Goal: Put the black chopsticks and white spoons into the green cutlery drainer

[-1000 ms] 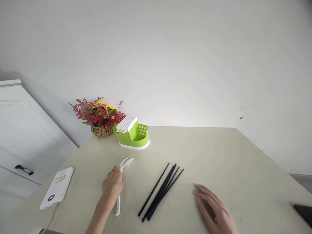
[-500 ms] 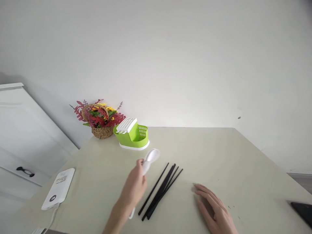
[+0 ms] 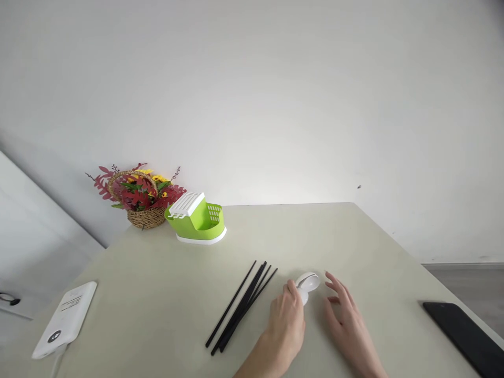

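My left hand (image 3: 286, 320) is closed around a small bunch of white spoons (image 3: 310, 282), low over the table to the right of the chopsticks. The spoon bowls stick out past my fingers, while the handles are hidden under the hand. Just right of the bowls, my right hand (image 3: 346, 320) has its fingers apart and holds nothing; a small gap separates it from the spoons. Several black chopsticks (image 3: 244, 307) lie in a loose, slanting bundle to the left of my left hand.
A green and white utensil caddy (image 3: 197, 223) stands at the back left beside a wicker basket of artificial flowers (image 3: 145, 202). A white power bank (image 3: 65, 320) with a cable lies at the left edge, a black phone (image 3: 464, 336) at the right edge.
My left hand has carried the white spoons rightward across the chopsticks to beside my right hand. The right hand's fingers have lifted a little. The view has turned right.
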A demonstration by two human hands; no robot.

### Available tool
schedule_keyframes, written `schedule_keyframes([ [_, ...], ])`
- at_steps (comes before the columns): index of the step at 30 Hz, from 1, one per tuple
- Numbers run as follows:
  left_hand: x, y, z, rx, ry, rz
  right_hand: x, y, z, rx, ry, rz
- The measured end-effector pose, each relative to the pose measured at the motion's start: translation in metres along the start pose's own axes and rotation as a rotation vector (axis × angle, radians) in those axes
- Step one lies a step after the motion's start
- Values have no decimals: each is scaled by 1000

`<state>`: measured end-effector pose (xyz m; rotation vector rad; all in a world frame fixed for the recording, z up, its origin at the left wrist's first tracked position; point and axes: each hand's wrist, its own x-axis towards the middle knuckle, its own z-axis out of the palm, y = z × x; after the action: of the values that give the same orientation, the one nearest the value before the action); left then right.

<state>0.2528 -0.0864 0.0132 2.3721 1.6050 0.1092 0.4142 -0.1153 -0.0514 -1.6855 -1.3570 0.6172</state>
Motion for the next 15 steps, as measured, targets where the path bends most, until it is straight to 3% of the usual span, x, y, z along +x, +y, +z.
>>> schedule_keyframes([
  [5, 7, 7, 23, 131, 46, -22, 9, 3, 7, -125, -76, -194],
  [10, 17, 14, 50, 347, 236, -55, 12, 21, 16, -213, -81, -318],
  [15, 24, 18, 54, 439, 326, -19, 11, 30, 18, -240, -58, -347],
])
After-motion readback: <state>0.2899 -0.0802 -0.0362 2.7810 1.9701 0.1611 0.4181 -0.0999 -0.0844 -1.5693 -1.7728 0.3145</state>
